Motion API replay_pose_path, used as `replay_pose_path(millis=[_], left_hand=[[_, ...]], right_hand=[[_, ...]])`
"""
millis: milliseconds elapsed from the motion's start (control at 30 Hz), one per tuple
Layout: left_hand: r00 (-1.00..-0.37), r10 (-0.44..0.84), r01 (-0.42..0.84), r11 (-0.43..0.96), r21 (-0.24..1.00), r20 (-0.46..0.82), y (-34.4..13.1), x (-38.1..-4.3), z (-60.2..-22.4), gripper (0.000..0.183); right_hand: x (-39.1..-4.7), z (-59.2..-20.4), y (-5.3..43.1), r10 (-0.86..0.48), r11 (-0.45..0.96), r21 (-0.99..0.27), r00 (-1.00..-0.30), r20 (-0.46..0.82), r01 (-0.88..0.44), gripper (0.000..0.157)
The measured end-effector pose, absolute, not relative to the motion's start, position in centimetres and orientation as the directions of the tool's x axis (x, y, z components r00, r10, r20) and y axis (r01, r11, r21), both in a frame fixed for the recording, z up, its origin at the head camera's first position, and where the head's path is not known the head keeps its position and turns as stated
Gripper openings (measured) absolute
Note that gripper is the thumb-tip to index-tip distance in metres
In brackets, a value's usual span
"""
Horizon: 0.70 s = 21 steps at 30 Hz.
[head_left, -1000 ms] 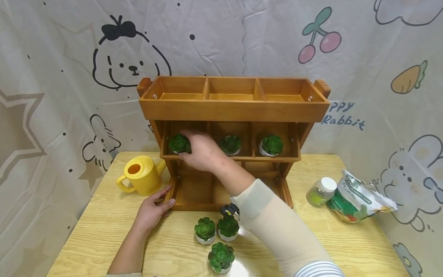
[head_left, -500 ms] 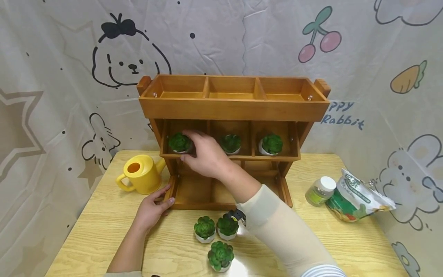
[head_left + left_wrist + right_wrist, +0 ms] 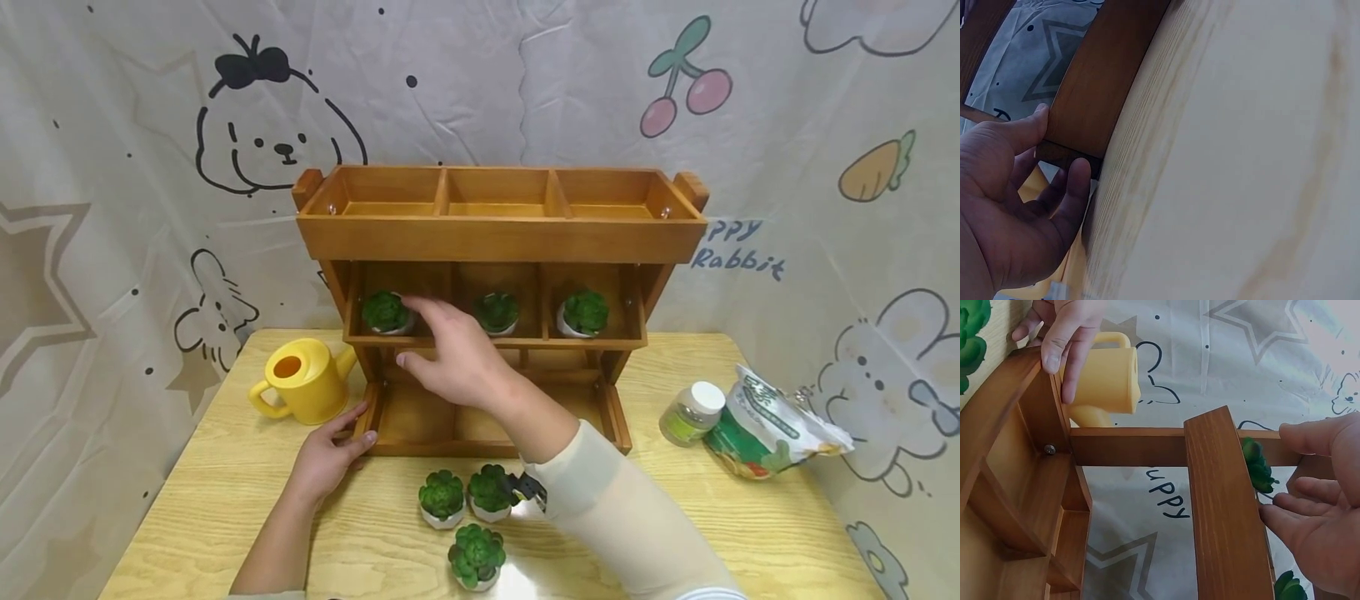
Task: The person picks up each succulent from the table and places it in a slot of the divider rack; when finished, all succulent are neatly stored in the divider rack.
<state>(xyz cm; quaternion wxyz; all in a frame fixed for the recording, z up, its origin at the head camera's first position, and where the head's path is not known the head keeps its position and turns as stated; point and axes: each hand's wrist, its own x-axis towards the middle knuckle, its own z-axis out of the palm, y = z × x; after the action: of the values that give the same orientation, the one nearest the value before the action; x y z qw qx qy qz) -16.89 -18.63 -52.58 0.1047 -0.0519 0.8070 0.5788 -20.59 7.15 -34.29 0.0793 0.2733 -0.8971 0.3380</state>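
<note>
A three-tier wooden planter shelf (image 3: 502, 240) stands on the table. Its middle tier holds one potted succulent per compartment: a left succulent (image 3: 385, 311), a middle succulent (image 3: 497, 313) and a right succulent (image 3: 584, 313). My right hand (image 3: 459, 354) is just right of the left succulent, fingers extended and thumb apart, holding nothing. In the right wrist view, that hand (image 3: 1322, 500) is beside the plant's green leaves (image 3: 1258, 467). My left hand (image 3: 326, 458) grips the bottom tier's left front corner. The left wrist view has its thumb and fingers around the wooden end (image 3: 1069, 156).
Three more potted succulents (image 3: 442, 497) stand on the table before the shelf. A yellow watering can (image 3: 307, 383) is close to its left side. At right are a white-lidded jar (image 3: 692, 414) and a green-and-white bag (image 3: 776, 425). A printed curtain (image 3: 480, 83) hangs behind.
My right hand has let go of the left succulent and drawn back slightly to the right, its fingers spreading. The plant stays in its compartment. My left hand keeps its grip.
</note>
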Motion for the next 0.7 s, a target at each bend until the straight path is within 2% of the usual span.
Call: replay_pose_path(millis=[367, 700], left_hand=[[-0.973, 0.027, -0.204, 0.360, 0.910, -0.229, -18.9, -16.8, -52.6, 0.063], [-0.973, 0.044, -0.199, 0.325, 0.924, -0.226, -18.7, -16.9, -52.7, 0.063]], right_hand=[[-19.1, -35.0, 8.1, -0.434, 0.594, -0.609, -0.847, 0.307, -0.525, 0.068], [-18.2, -36.3, 9.5, -0.413, 0.518, -0.638, -0.819, 0.397, -0.570, 0.064]])
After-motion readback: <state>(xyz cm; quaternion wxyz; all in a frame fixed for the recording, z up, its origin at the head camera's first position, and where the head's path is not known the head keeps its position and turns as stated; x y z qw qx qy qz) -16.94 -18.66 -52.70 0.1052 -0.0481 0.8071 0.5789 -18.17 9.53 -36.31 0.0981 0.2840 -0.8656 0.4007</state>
